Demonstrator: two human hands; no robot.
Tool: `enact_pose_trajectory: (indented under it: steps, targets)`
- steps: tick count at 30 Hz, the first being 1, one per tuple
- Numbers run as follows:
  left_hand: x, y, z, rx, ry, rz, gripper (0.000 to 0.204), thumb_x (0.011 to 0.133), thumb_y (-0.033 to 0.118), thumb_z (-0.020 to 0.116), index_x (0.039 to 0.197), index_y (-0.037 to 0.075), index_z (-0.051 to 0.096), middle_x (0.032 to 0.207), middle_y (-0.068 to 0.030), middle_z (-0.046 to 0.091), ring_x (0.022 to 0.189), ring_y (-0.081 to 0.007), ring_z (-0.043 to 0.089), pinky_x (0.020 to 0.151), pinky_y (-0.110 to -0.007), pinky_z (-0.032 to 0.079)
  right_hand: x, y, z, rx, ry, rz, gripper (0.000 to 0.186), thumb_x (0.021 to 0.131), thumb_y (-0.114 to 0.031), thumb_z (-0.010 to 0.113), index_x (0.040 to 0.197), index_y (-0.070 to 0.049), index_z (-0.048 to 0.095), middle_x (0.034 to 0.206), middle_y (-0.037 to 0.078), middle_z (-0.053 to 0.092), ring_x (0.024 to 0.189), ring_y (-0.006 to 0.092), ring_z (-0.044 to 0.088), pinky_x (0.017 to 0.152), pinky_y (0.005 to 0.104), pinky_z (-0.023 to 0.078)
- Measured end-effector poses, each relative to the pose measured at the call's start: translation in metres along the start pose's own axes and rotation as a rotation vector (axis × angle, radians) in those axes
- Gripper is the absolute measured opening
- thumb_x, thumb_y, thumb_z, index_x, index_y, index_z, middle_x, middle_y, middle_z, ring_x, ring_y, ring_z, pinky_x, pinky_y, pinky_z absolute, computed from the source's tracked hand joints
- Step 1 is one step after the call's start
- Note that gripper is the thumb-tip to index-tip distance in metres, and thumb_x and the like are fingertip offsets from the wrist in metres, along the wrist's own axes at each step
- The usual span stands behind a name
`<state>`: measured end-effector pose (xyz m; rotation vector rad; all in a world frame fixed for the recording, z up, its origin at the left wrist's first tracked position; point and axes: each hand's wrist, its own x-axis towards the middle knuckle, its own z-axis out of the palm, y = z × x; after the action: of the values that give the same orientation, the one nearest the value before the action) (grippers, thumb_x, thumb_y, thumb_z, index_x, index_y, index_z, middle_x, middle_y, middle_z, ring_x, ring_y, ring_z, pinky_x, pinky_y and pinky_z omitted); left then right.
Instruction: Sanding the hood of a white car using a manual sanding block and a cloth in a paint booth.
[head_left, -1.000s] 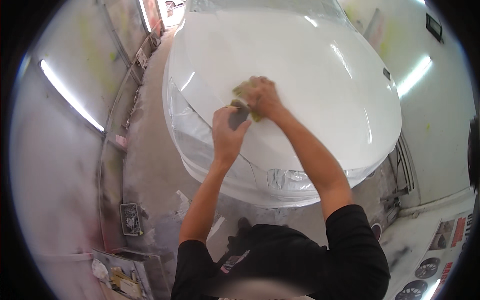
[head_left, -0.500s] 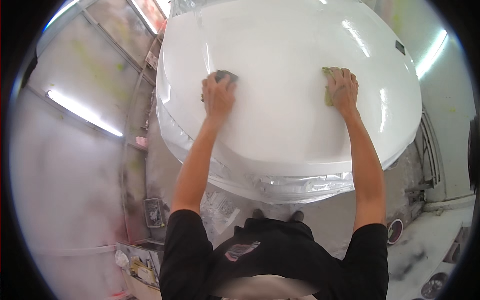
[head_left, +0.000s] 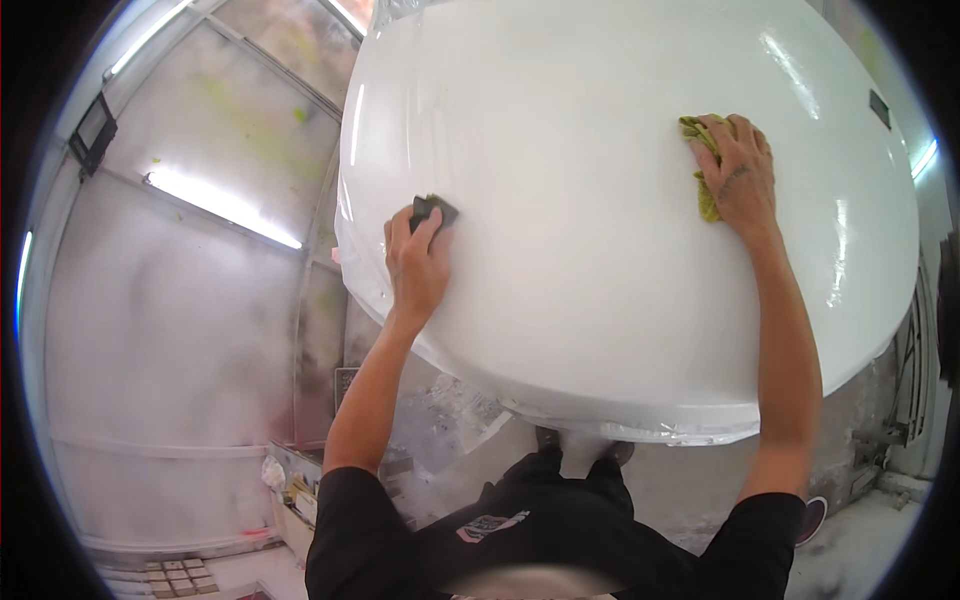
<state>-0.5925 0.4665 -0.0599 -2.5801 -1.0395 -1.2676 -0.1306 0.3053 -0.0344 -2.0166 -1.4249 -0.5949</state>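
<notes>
A white car hood point(head_left: 590, 280) fills the upper middle, with clear plastic wrapping along its lower edge. My left hand point(head_left: 415, 260) is closed round a dark square pad point(head_left: 436, 209), held on the hood toward its left side. My right hand point(head_left: 740, 175) grips a crumpled olive-green cloth point(head_left: 709, 200), pressed on the hood toward its right side. The two hands are wide apart, with both forearms reaching up from the lower edge over the front of the hood.
Paint-stained booth wall point(head_left: 180, 330) with a lit tube lamp point(head_left: 220, 208) at left. Gray floor point(head_left: 700, 470) with plastic sheeting point(head_left: 440, 420) below the car's front. A low shelf with items point(head_left: 295, 495) stands at lower left, metal bars point(head_left: 910, 370) at right.
From close together on the hood, my hands have moved apart. In the last half second the left moved lower in view and the right shifted rightward, both still holding their items.
</notes>
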Motion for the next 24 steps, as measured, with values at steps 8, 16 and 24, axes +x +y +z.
enact_pose_trajectory:
  steps: [8,16,24]
  targets:
    - [0.229,-0.128,0.118,0.084,-0.081,-0.245,0.025,0.098,0.019,0.078,0.116,0.003,0.083,0.123,-0.0241,0.072,0.119,-0.0445,0.065,0.104,-0.053,0.054,-0.006,-0.010,-0.016,0.167,-0.047,0.092,0.036,0.106,-0.029,0.070,0.139,-0.015,0.073,0.143,0.015,0.065,0.137,0.0407,0.058,0.116,0.0533,0.047]
    - [0.016,-0.023,-0.005,-0.007,-0.100,0.114,0.030,0.089,-0.001,0.079,0.119,0.003,0.081,0.125,-0.0219,0.070,0.116,-0.0432,0.065,0.102,-0.052,0.054,0.002,-0.015,-0.013,0.039,-0.021,0.103,0.037,0.105,-0.028,0.071,0.139,-0.014,0.073,0.144,0.015,0.064,0.138,0.0402,0.058,0.115,0.0519,0.049]
    - [0.250,-0.120,0.124,0.214,-0.126,-0.188,0.027,0.101,0.024,0.071,0.115,0.004,0.082,0.124,-0.0221,0.070,0.122,-0.0432,0.065,0.102,-0.053,0.054,0.003,-0.019,-0.027,0.145,-0.051,0.162,0.040,0.104,-0.028,0.073,0.141,-0.013,0.073,0.145,0.013,0.064,0.139,0.0375,0.057,0.117,0.0504,0.048]
